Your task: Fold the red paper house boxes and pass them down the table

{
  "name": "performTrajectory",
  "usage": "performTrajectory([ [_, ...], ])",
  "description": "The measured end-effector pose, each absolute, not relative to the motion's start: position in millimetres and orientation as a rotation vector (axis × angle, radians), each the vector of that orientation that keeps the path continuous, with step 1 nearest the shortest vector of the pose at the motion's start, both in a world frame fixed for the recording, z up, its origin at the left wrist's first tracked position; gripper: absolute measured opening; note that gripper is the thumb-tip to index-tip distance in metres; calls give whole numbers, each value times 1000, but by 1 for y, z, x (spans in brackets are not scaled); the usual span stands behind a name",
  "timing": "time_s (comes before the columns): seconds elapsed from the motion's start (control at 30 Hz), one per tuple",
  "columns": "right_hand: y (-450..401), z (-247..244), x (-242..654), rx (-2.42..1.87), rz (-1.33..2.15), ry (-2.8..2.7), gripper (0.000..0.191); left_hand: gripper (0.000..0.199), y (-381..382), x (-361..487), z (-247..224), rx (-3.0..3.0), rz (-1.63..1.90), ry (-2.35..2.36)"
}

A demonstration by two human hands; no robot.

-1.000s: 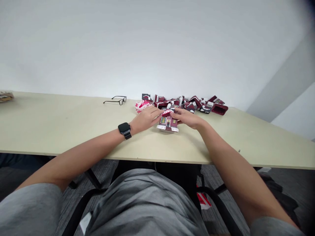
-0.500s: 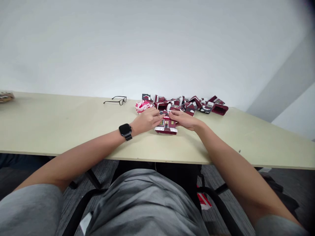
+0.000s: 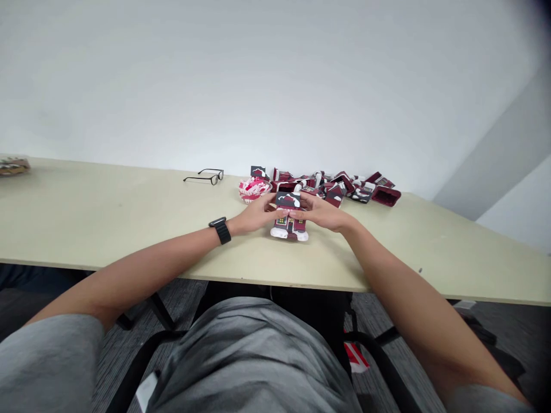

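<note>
A small house-shaped box (image 3: 291, 228), dark red with a grey, white-patched roof, yellow windows and a white lower rim, is gripped between both hands above the table. My left hand (image 3: 259, 214) closes on its left side, thumb across the front below the roof. From the right, my right hand (image 3: 321, 212) holds it in the same way, its thumb meeting the left one. The other fingers of both hands are partly hidden behind the box. Just behind my left hand lies a pink, red and white bundle of strips (image 3: 253, 189).
Several similar dark red and white house boxes (image 3: 386, 195) are heaped along the wall. Black-framed glasses (image 3: 214, 178) lie left of them. A brown item in clear wrapping (image 3: 15, 166) sits at the far left of the pale table (image 3: 107, 223).
The house box has tipped so that its roof now shows. My left hand has turned from over its top to its left side, and both thumbs now press on the front.
</note>
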State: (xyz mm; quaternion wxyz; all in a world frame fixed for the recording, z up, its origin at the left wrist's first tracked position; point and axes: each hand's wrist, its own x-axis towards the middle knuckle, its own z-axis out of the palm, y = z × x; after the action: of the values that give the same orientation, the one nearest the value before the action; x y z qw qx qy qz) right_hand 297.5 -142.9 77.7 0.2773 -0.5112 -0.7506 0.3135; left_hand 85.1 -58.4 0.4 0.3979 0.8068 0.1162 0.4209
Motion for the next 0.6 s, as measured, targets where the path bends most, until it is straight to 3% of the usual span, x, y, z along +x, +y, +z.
performTrajectory([
  [0.6, -131, 67, 298, -1252, 782, -2117, 76, 78, -58, 40, 31, 2292, 850, 514],
])
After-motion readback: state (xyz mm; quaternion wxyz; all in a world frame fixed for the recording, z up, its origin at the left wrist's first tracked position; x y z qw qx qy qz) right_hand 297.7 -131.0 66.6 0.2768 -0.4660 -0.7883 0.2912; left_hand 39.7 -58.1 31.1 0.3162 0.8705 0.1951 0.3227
